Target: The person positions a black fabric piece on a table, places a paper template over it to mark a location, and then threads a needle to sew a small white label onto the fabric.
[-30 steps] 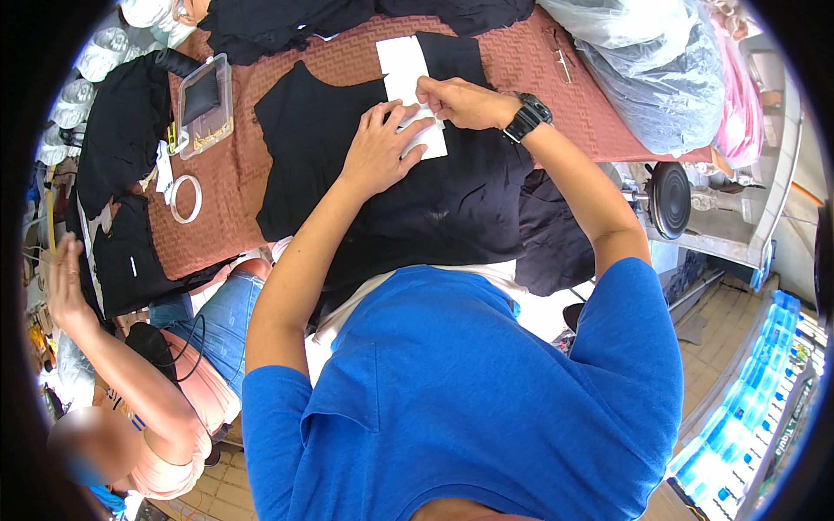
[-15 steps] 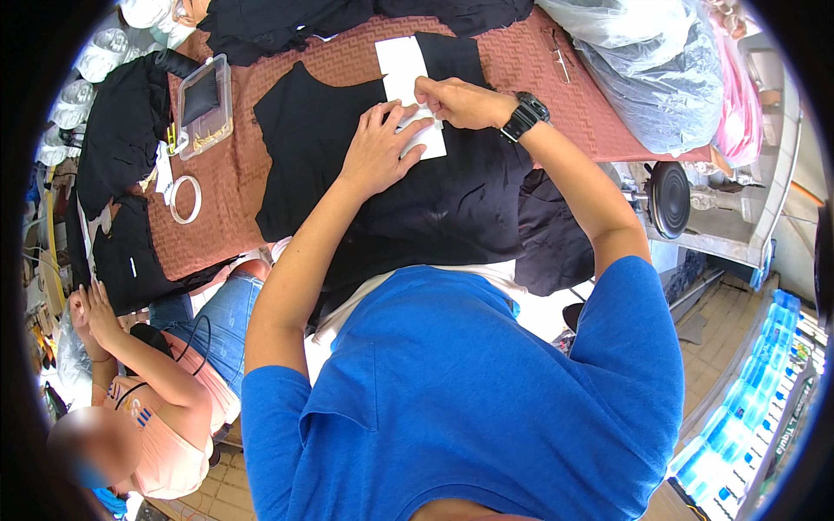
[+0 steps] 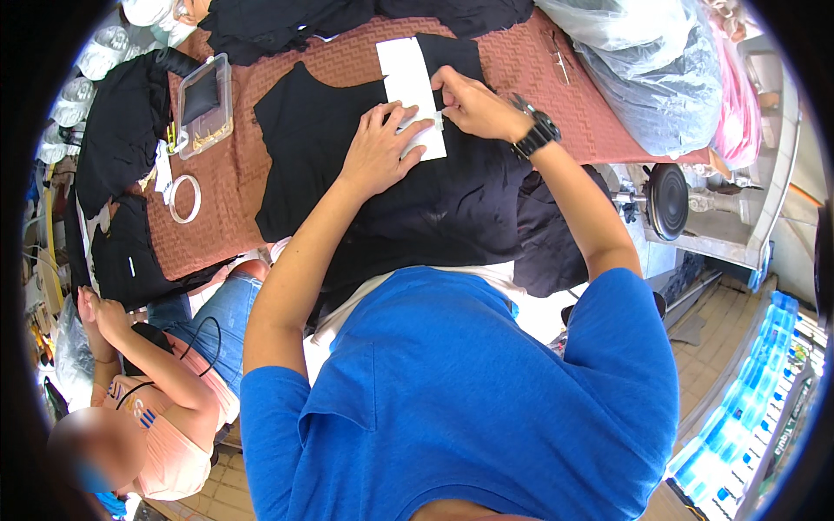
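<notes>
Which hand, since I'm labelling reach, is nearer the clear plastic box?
Left: the left hand has its fingers spread on the white card, right of the clear plastic box; the right hand is farther right, by the card's right edge.

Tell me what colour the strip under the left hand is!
The strip is white, clearest in the head view.

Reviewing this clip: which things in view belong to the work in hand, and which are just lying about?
Apparently in use:
- white card, under the left hand
- black fabric, beneath the card; the right hand is at the card's right edge

Apparently just lying about:
- clear plastic box
- white ring
- large plastic-wrapped bundle
</notes>
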The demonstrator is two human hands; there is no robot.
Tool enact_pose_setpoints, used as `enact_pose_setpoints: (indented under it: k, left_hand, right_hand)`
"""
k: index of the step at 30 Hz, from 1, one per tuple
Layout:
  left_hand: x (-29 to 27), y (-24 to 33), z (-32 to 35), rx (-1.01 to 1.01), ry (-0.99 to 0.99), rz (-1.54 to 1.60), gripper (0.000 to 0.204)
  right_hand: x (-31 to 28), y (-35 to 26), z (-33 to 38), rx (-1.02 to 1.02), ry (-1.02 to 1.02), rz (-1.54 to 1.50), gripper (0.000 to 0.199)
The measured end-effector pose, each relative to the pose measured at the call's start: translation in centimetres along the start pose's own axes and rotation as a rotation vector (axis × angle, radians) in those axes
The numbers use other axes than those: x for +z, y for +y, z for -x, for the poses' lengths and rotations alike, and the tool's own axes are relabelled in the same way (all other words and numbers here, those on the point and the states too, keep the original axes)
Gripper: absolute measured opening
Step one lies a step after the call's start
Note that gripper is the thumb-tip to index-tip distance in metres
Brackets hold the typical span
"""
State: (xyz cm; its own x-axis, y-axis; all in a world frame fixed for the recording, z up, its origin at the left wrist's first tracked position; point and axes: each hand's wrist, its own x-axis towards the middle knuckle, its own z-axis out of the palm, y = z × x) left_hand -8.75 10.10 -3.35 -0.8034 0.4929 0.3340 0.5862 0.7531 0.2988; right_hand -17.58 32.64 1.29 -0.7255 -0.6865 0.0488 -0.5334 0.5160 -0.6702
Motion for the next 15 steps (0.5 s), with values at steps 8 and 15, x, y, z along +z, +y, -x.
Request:
enact_pose_setpoints:
  k: [8,15]
  left_hand:
    - [0.0,0.1,-0.1,0.003,-0.010,-0.006,0.043]
    - [0.1,0.2,-0.2,0.001,-0.017,-0.005,0.043]
  right_hand:
    - [3.6,-2.2,5.7,-0.081,0.298,0.038,0.029]
    - [4.4,-2.1,6.2,-0.029,0.306,0.076,0.028]
